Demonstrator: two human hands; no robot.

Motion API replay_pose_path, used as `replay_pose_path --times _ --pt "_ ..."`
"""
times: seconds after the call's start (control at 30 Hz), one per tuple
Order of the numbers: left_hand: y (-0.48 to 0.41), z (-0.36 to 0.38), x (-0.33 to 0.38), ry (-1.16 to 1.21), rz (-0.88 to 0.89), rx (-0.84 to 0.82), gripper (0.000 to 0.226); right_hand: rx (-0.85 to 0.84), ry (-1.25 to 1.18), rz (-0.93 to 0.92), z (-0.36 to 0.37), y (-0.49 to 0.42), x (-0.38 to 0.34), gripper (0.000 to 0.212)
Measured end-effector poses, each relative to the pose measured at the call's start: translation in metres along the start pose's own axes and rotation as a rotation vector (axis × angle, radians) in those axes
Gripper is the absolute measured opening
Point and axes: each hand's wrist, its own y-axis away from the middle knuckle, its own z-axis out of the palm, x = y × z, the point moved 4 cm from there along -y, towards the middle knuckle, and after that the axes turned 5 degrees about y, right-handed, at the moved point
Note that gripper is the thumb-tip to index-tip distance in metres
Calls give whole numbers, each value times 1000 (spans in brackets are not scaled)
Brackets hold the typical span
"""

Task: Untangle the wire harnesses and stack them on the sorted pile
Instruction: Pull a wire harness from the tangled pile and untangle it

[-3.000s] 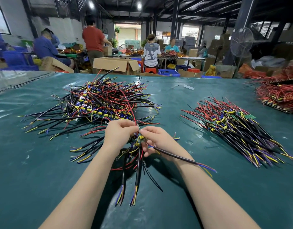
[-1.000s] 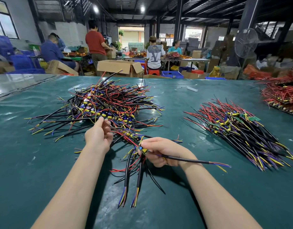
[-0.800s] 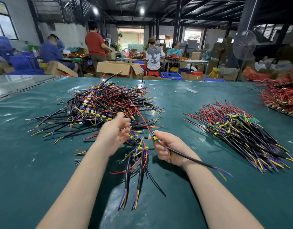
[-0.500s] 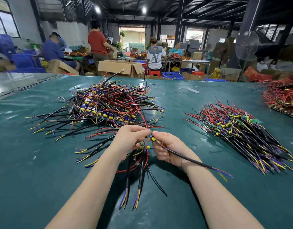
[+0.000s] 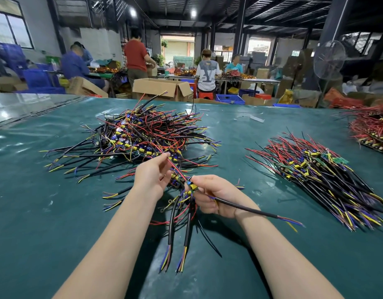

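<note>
hands | our left hand (image 5: 152,178) pinches red wire (image 5: 178,169), right hand (image 5: 216,196) grips harness (image 5: 251,209) above table (image 5: 56,212) | risk | if we tug hard, snagged loops may drag the tangled pile (image 5: 143,137) or strain wires

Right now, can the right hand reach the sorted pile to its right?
Probably yes: only bare table lies between the right hand and the sorted pile, though the left hand pinches the red wire of its harness.
</note>
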Motion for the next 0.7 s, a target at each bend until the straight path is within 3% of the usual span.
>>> replay_pose_path --times 0.1,0.23,0.3,0.4,0.53,0.6,0.7 --pt "-6 -10 9 38 95 71 17 -49 23 14 7 0 1 22" --pt "-6 -14 20 -416 502 157 28 -78 46 31 12 4 1 22" --pt "-5 -17 26 -419 555 222 29 -97 56 33 13 5 -1 21" --pt "-11 -24 31 -193 414 243 25 -105 83 59 16 4 -1 26" --pt "-15 -24 11 369 -106 170 24 -83 97 77 13 7 -1 28" --pt "-18 -27 9 435 -164 187 30 -94 124 86 15 6 0 28" --pt "-21 -30 15 430 -69 205 32 -120 142 93 21 2 2 29"
